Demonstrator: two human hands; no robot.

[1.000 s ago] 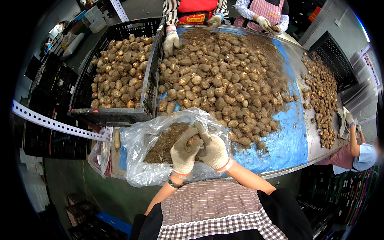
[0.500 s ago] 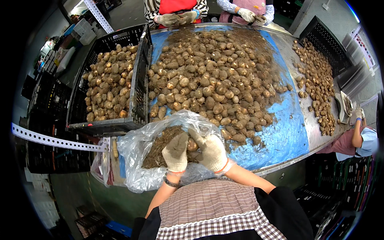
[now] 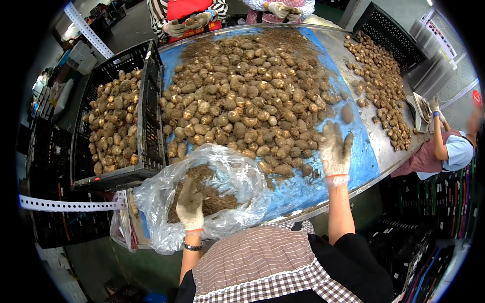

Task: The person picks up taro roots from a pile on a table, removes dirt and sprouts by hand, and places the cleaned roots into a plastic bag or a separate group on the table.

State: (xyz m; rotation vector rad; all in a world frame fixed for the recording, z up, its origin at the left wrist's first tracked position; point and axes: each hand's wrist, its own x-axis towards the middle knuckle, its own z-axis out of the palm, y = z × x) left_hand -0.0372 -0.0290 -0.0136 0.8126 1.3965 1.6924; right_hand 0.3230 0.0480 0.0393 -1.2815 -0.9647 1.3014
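My right hand (image 3: 335, 154), in a dirty pale knit glove, is stretched out over the blue sheet with its fingers apart. Just beyond its fingertips, a single taro (image 3: 347, 113) shows blurred, apart from the hand. My left hand (image 3: 190, 206), gloved the same way with soiled fingers, is over a clear plastic bag (image 3: 237, 169). Its fingers look extended, and I see nothing held in them. Brown fibrous peelings (image 3: 220, 199) lie inside the bag beside that hand. A large heap of hairy brown taros (image 3: 242, 96) covers the middle of the table.
A black crate (image 3: 151, 116) of taros stands left of the heap. Blue sheeting (image 3: 353, 166) covers the table. More taros (image 3: 381, 86) spread at the right, near a tipped black crate (image 3: 389, 38) and a scale (image 3: 419, 112). Gloved co-workers stand across the table and at the right.
My hands have parted. The right swung right and forward from the bag and let go of a taro, while the left stayed over the bag. The whole view has shifted.
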